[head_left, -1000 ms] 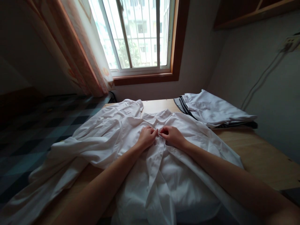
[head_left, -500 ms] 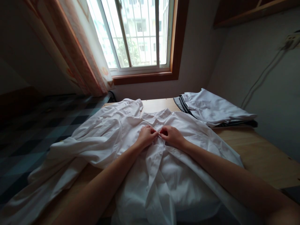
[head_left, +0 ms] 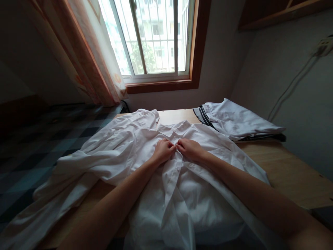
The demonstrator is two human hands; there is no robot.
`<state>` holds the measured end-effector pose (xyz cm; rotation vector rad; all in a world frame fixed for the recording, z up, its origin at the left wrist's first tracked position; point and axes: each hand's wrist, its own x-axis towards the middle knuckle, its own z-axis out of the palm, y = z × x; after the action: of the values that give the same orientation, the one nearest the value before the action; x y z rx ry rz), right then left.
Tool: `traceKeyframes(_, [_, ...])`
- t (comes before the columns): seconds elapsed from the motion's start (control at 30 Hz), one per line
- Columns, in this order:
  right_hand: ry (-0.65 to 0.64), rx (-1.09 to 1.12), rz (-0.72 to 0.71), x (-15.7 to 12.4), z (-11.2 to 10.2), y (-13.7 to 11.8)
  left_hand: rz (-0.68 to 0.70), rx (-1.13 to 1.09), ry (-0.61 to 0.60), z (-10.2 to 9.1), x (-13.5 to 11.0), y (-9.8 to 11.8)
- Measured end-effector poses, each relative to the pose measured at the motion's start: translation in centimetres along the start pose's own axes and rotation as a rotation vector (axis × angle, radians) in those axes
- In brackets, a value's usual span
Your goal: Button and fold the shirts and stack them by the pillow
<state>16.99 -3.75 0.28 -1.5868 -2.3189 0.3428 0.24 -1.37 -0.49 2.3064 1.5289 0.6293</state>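
Observation:
A white button-up shirt [head_left: 122,149] lies spread front-up on a wooden table [head_left: 288,170], its collar toward the window. My left hand [head_left: 163,151] and my right hand [head_left: 190,149] meet at the shirt's front opening just below the collar. Each hand pinches one edge of the placket, fingertips almost touching. Both hands are closed on the cloth. The lower part of the shirt front hangs open toward me.
A folded pile of white clothes with dark striped trim [head_left: 234,121] sits at the table's far right. A barred window [head_left: 153,38] and an orange patterned curtain [head_left: 91,52] stand behind. A checked bed cover [head_left: 39,146] lies left. A cable [head_left: 288,86] runs down the right wall.
My hands stay at the same spot on the placket. The fingertips have drawn slightly closer together, and the view has shifted a little.

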Motion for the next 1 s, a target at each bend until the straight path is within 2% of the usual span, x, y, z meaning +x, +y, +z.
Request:
traceKeyframes(0.2, [-0.045, -0.154, -0.087, -0.2, 0.1, -0.3, -0.026, 0.041, -0.004, 0.2, 0.0, -0.1])
traceKeyframes(0.37, [0.004, -0.157, -0.051, -0.4, 0.5, -0.3, -0.006, 0.048, -0.022, 0.1, 0.1, -0.1])
traceKeyframes(0.8, [0.017, 0.012, 0.075, 0.2, 0.3, 0.0, 0.058, 0.102, -0.030, -0.3, -0.2, 0.3])
traceKeyframes(1.0, [0.016, 0.109, 0.022, 0.4, 0.1, 0.6, 0.073, 0.012, -0.063, -0.5, -0.2, -0.2])
